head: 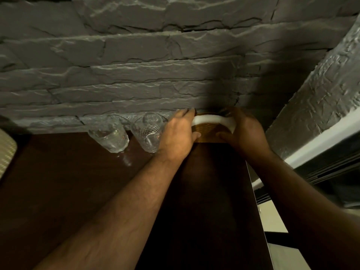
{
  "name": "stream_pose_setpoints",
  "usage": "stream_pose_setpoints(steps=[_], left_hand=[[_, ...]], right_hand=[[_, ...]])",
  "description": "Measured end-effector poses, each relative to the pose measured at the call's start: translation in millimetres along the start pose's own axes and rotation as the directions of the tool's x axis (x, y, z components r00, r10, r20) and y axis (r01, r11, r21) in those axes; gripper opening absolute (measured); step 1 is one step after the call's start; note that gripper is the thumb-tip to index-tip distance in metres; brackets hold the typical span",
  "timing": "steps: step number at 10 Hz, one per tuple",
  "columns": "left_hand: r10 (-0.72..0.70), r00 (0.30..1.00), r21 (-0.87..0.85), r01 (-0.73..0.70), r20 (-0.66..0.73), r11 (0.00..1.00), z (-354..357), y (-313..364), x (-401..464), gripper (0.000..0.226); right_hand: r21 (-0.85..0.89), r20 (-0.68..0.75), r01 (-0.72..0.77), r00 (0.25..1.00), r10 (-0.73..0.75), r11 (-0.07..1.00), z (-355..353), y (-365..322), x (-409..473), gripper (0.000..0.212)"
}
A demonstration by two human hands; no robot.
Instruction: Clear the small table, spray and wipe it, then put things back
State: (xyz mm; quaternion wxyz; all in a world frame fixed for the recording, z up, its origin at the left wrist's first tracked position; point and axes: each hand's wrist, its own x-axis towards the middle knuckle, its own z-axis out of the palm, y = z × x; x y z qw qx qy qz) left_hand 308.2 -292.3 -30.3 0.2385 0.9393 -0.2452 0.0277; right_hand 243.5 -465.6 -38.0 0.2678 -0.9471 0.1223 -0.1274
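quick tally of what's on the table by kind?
Clear cut-glass tumblers: 2, first and second, side by side at the wall
Brown woven container with a white rim: 1, with the left hand and right hand on its sides
Total: 3 on the dark table
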Motion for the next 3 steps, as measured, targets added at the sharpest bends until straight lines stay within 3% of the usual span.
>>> stream_pose_setpoints(steps=[2, 3], left_hand=[[0.041, 0.995, -0.045, -0.046, -0.096, 0.998, -23, 5, -17, 0.068], [0.034, 0.997, -0.05, -0.037, -0.066, 0.998, -37, 9, -28, 0.063]], right_hand=[[-0.086, -0.136, 0.083, 0.986, -0.094, 0.993, -12, -26, -15, 0.056], [-0.096, -0.126, 0.079, 0.988, -0.091, 0.992, -19, -36, -24, 0.052]])
